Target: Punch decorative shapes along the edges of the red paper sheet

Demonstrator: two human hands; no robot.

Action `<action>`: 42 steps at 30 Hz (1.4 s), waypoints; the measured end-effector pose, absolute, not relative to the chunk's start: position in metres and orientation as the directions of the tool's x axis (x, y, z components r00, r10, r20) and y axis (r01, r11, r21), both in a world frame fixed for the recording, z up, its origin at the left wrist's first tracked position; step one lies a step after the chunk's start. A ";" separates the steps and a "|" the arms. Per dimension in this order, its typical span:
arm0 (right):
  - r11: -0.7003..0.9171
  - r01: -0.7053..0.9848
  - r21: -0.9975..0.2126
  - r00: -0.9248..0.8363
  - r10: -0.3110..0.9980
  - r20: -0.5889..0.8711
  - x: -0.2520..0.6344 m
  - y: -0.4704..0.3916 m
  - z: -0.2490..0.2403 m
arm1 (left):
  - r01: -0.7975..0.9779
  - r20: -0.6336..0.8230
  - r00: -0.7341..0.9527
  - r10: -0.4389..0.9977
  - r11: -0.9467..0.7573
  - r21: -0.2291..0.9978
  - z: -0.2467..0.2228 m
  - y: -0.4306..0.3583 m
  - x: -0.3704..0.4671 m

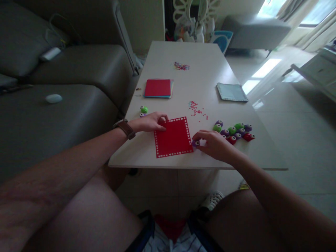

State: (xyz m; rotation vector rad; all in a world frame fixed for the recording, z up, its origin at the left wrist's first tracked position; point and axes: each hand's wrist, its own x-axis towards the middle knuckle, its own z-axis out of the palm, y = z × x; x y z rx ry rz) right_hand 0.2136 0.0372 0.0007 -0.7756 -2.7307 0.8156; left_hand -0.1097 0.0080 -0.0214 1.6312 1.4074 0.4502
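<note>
A square red paper sheet [173, 138] lies near the table's front edge, its border lined with small cut-out shapes, several of them hearts. My left hand [152, 121] holds the sheet at its upper left corner, thumb on top. At the lower right corner, my right hand [214, 145] pinches a small purple paper punch [195, 143] against the sheet's edge. Several more green, purple and red paper punches [232, 130] sit in a group beyond the right hand. Behind my left hand are a green punch [144, 109] and a partly hidden purple one [142, 114].
Red paper bits [196, 110] lie scattered beyond the sheet, with a multicoloured pile [181, 66] farther back. A stack of coloured paper [158, 88] rests at left. Pale sheets with punched borders [232, 92] lie near the right edge of the white table [210, 66]. A grey sofa [78, 70] stands at left.
</note>
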 end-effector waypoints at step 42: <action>0.725 0.417 -0.548 -0.861 0.508 0.018 0.214 0.036 -0.001 | 0.458 -0.313 0.294 0.903 0.155 0.876 -0.022 0.007 -0.108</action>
